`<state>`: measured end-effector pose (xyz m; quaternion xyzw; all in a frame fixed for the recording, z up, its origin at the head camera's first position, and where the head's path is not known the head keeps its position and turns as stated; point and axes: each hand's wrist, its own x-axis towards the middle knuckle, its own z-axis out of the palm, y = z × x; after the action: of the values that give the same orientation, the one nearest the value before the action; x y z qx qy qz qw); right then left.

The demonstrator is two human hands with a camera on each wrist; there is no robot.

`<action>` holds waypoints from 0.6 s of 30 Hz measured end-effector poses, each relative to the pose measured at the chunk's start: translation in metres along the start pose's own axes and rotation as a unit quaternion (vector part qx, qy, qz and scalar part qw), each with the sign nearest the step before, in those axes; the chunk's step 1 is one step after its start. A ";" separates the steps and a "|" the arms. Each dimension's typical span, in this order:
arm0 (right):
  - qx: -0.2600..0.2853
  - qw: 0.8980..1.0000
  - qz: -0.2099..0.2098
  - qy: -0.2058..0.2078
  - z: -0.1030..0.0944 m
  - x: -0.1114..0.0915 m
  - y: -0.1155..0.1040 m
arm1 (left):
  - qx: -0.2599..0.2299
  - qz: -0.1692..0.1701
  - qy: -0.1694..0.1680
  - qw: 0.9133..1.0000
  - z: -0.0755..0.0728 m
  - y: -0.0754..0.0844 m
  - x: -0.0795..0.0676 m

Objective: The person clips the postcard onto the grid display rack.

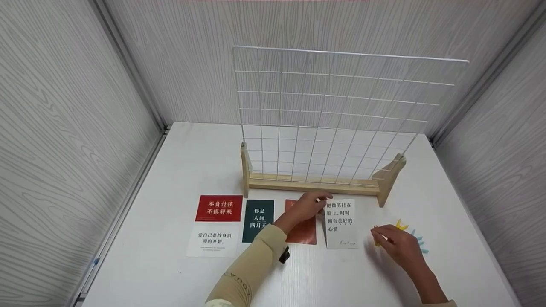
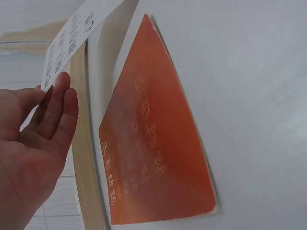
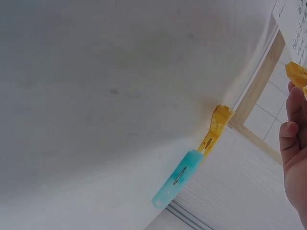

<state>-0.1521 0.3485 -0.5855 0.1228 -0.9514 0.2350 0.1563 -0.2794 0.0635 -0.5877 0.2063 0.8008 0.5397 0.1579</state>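
Note:
My left hand (image 1: 308,207) pinches the upper left corner of a white card (image 1: 341,232) printed with dark Chinese characters. In the left wrist view that card (image 2: 74,36) is raised at a slant, gripped between thumb and fingers. Beneath the left hand lies an orange-red card (image 2: 153,129) with pale writing. To the right of the white card, my right hand (image 1: 400,244) holds a yellow plastic clip (image 3: 296,74) at its fingertips. Past that hand, another yellow clip (image 1: 400,225) and several light blue clips (image 1: 422,246) rest on the table, partly hidden by the hand.
A white wire grid (image 1: 324,102) stands upright in a wooden base (image 1: 311,186) behind the cards. To the left lie a red card (image 1: 218,215), a white card (image 1: 212,247) and a dark green card (image 1: 251,232). A small black object (image 1: 284,256) shows beside the left sleeve.

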 end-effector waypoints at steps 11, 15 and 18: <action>0.013 1.000 0.021 -0.005 -0.004 0.005 -0.009 | -0.062 0.006 -0.004 0.998 -0.010 0.012 -0.008; 0.023 0.999 0.031 -0.013 -0.006 0.007 -0.013 | -0.084 -0.003 -0.003 0.996 -0.014 0.011 -0.009; 0.034 0.998 0.053 -0.026 -0.007 0.009 -0.016 | -0.097 -0.012 0.000 0.995 -0.016 0.011 -0.010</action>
<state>-0.1535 0.3366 -0.5694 0.0837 -0.9518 0.2718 0.1144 -0.2768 0.0489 -0.5715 0.1801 0.7469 0.6132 0.1835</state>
